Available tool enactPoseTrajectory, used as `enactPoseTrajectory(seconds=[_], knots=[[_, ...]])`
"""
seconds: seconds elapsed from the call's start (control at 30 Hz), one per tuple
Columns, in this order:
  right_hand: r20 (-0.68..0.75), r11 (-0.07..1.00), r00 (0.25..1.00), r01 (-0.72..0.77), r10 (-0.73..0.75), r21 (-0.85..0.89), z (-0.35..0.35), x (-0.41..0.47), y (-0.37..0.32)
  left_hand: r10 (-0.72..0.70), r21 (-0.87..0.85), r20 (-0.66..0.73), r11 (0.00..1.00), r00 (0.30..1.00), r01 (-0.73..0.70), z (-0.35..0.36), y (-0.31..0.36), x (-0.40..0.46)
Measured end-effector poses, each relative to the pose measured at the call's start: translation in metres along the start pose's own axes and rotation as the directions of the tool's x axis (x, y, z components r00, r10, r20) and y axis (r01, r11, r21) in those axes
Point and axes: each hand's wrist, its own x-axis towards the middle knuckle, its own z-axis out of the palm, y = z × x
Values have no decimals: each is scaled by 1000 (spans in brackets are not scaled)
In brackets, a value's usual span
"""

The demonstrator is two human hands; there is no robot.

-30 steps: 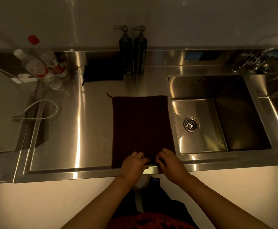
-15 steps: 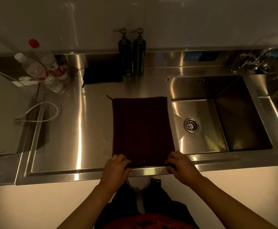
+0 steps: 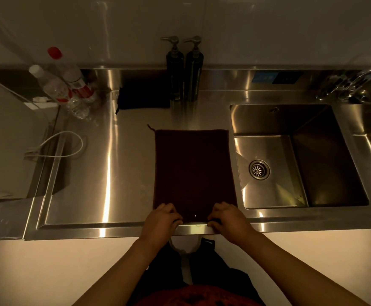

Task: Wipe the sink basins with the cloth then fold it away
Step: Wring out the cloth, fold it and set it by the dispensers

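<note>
Both forearms reach fwd from bottom of view, converging a bit. Left hand [image 3: 160, 219] & right hand [image 3: 229, 218] sit side by side, apart, knuckles up, fingers curled, each pinching the near edge of the cloth [image 3: 192, 168].

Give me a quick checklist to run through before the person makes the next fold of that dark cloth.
1. Cloth lies flat on the steel counter: ok.
2. Left hand grips the near left corner: ok.
3. Right hand grips the near right corner: ok.
4. Counter beyond the cloth's far edge is free up to the pump bottles: ok.
5. Cloth stays out of the sink basin: ok.
6. Cloth is dry: cannot tell.
</note>
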Motion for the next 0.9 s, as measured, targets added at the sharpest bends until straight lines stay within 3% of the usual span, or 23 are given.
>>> enactPoseTrajectory(seconds=[0.27,0.6,0.7,0.9], knots=[[-64,998,998,-18,23,66,8,-3,-2,36,101,4,994,999,-36,6,3,0],[-148,970,981,-93,128,225,4,1,-10,-62,-8,-46,998,997,62,-2,8,13],[-116,953,977,-141,177,269,-9,10,-8,-86,-82,-65,993,994,81,-13,9,23],[-92,936,988,-89,128,341,-41,38,-6,-95,-185,-85,980,992,78,-33,4,52]])
